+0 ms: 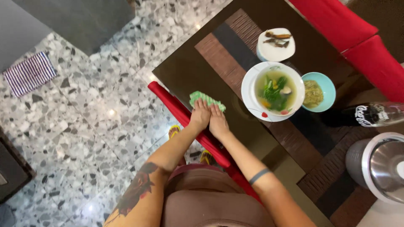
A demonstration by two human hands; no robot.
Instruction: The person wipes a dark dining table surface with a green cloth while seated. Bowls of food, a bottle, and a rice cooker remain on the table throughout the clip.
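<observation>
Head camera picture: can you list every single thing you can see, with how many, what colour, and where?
Cloth: one, green, on the table near its edge, under both hands.
Table: one, dark and glossy, with brown striped mats.
Soup bowl: one, white, greens in broth, on a white plate.
Small bowl: one, light blue, right of the soup.
Fish dish: one, white, beyond the soup.
Bottle: one, dark drink, lying at the right.
Metal pot: one, silver, lower right.
Chair: red, at the table edge.
Rug: one, striped, on the speckled floor.
Left hand: on the cloth.
Right hand: on the cloth.
</observation>
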